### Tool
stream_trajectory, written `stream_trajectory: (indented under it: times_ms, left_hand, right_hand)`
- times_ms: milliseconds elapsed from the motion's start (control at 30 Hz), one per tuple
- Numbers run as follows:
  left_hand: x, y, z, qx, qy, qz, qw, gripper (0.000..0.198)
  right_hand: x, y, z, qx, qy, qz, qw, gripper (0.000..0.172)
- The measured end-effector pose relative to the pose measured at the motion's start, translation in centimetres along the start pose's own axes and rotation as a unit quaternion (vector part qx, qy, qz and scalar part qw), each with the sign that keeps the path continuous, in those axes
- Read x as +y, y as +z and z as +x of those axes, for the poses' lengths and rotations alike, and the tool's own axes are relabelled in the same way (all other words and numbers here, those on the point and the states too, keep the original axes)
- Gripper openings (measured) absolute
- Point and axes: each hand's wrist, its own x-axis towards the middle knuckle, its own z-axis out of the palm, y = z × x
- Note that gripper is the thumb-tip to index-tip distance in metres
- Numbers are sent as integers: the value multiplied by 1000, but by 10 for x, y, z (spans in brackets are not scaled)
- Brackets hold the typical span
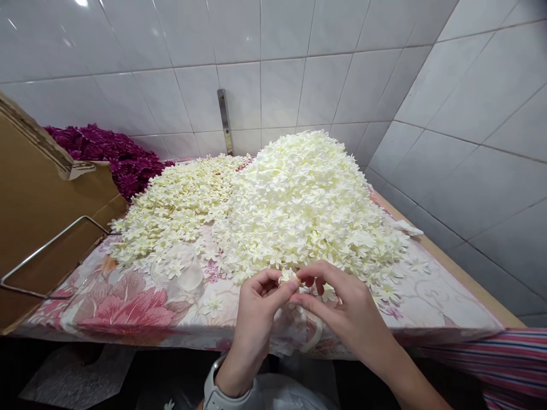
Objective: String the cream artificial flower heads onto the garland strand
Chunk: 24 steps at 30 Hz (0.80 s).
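Small white artificial-looking flowers form a tall heap (305, 199) in front of me, with star-shaped petals and pale yellow tints. At the heap's near edge my left hand (260, 302) pinches a white flower (288, 276) between thumb and fingers. My right hand (348, 302) meets it from the right, its bent index finger and thumb closed at the same flower. Exactly how the fingertips grip it is partly hidden. Below the hands, a curved white band (315, 335) lies by the table's front edge.
Left of the heap lies a lower pile of creamier flowers (183, 193), with purple flowers (115, 156) behind. A clear round container (178, 267) sits on the flowered tablecloth (128, 307). At left stands a cardboard box (43, 199) beside a metal wire frame (51, 250). Tiled walls (282, 85) enclose the table.
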Motion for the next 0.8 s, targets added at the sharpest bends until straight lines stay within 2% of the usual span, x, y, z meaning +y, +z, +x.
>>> stream_trajectory:
  times_ms: [133,300,500,667,800]
  left_hand:
    - [1,-2,-1,-18,1,10,1000,25]
    - [4,-4,-2,-22,4,20,1000,22]
    - [0,-7,-1,-40,38,68,996,16]
    - [3,-8,-3,-4,64,65,996,17]
    - [4,-8,-5,66,66,58,994,19]
  right_hand:
    - [8,2,0,-21,86,73,993,15]
    - [11,3,1,-15,143,164,976,19]
    - [3,13,1,39,198,196,960,15]
    - [11,10,6,99,283,259,918,25]
    - [20,1,8,140,267,194,933,25]
